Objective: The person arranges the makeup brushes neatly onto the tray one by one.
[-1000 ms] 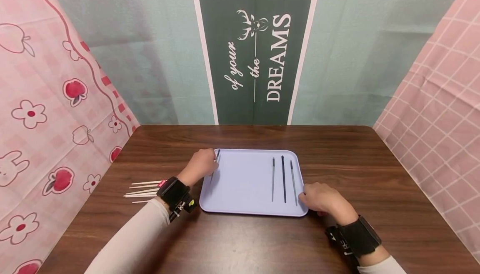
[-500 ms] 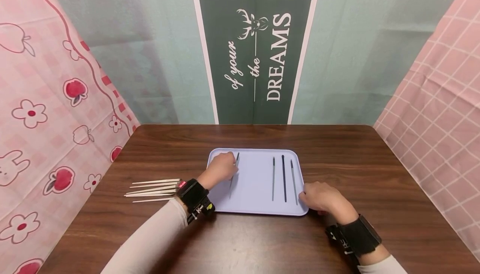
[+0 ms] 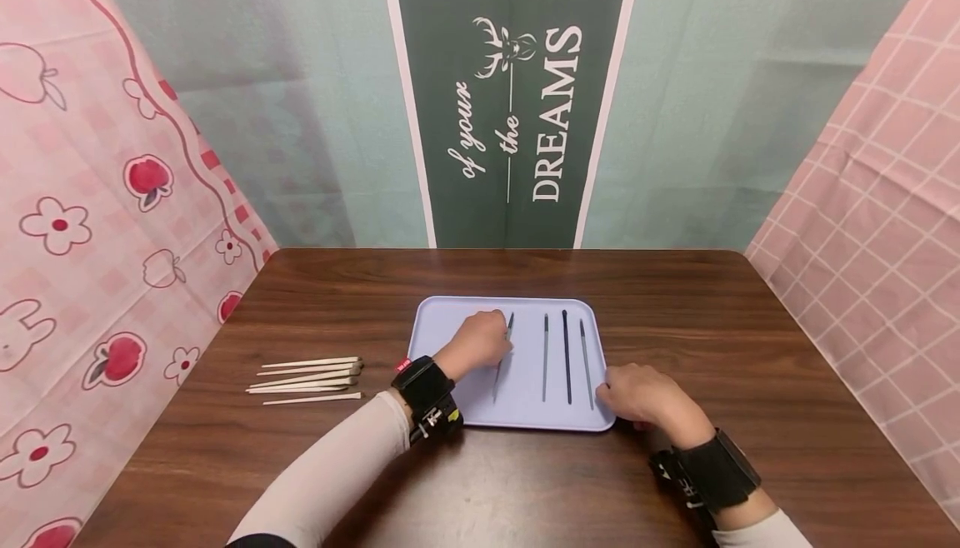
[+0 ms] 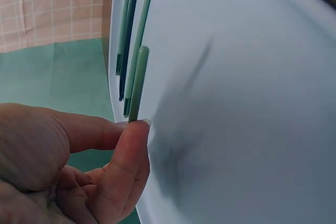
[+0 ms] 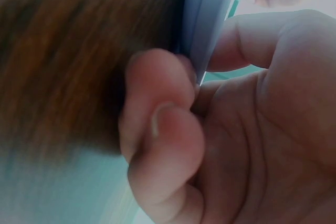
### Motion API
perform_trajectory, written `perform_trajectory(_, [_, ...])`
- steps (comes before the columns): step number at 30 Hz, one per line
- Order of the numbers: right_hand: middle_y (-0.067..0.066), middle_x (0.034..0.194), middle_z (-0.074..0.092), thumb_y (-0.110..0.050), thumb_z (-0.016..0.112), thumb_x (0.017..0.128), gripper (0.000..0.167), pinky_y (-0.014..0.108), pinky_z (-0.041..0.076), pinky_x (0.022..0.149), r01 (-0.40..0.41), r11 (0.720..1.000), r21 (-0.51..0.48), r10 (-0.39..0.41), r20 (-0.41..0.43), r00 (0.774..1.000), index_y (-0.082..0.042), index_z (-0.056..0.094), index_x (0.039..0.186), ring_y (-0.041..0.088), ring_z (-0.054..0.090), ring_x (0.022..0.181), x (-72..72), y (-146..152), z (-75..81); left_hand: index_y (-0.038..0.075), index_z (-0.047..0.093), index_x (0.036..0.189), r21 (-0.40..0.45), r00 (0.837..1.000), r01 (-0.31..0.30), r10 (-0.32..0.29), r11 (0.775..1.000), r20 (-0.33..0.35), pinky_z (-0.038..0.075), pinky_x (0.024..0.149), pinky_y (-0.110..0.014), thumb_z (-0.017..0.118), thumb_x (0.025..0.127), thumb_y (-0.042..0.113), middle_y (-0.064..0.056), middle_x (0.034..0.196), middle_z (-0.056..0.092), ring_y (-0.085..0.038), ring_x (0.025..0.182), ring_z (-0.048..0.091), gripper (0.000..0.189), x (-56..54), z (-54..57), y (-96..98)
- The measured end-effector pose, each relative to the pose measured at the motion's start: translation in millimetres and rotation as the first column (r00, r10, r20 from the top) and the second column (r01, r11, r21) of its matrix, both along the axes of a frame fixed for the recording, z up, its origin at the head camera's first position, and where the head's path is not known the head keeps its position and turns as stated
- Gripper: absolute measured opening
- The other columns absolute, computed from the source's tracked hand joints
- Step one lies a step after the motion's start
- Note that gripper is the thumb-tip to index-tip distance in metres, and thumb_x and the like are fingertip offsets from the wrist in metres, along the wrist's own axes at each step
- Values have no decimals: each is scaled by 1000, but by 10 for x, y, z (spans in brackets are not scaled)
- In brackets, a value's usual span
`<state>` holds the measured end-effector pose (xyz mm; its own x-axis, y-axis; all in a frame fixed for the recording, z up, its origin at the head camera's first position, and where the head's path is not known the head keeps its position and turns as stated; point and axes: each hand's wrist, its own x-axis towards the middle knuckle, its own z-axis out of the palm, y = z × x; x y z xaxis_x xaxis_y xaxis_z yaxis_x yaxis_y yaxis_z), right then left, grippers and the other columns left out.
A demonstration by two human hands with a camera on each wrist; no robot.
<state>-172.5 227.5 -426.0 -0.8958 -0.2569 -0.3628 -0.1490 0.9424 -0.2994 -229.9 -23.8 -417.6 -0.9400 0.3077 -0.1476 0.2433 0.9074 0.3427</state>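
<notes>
A: Where is the held piece?
B: The slim grey-green stick (image 4: pixel 138 83) is hanging tilted over the tray (image 3: pixel 442 323), its dark tip pointing toward the far side.
A: Grip on it?
B: Narrow. The left hand (image 3: pixel 478 340) is pinching it near the dark end, between thumb and fingertip.
A: Neighbours?
B: Three slim sticks (image 3: pixel 567 361) are lying side by side on the tray, to its right; the middle one is showing darkest.
A: Other hand?
B: The right hand (image 3: pixel 637 391) is gripping the tray's right rim near the front corner, fingers curling beneath.
A: Farther out?
B: Pale brushes (image 3: pixel 311 375) are lying loosely bunched on the brown table (image 3: pixel 480 490), left of the tray. Behind, a green hanging (image 3: pixel 480 215) is showing white lettering.
</notes>
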Motion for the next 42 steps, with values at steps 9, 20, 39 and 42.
perform_trajectory(9, [7,68,55,-18,53,96,19,31,46,48,8,1000,-4,-8,16,1000,-6,61,83,19,57,50,0,1,7,5,60,79,29,999,-4,3,1000,39,41,55,-24,64,95,14,2,50,57,-15,52,55,19,-62,-45,157])
perform_trajectory(20, [8,68,54,-18,53,97,20,32,46,49,0,1000,2,0,26,1000,-5,61,84,19,56,52,-25,8,12,9,63,69,40,996,-38,34,998,88,40,53,-23,64,95,12,2,51,60,-14,50,58,27,-140,-64,269])
perform_trajectory(39, [7,68,55,-19,53,96,20,31,46,49,1,1000,7,-1,22,1000,-6,61,82,19,57,51,-12,13,6,4,68,82,-27,995,-52,54,998,87,42,55,-22,65,97,16,3,51,59,-10,47,59,19,-102,-46,371])
perform_trajectory(42, [7,68,55,-19,54,96,20,31,47,49,1,1000,2,-1,22,1000,-6,61,82,19,57,51,-9,13,8,5,66,82,-33,994,-56,59,998,89,42,56,-22,65,97,16,3,51,58,-11,48,59,19,-95,-42,377])
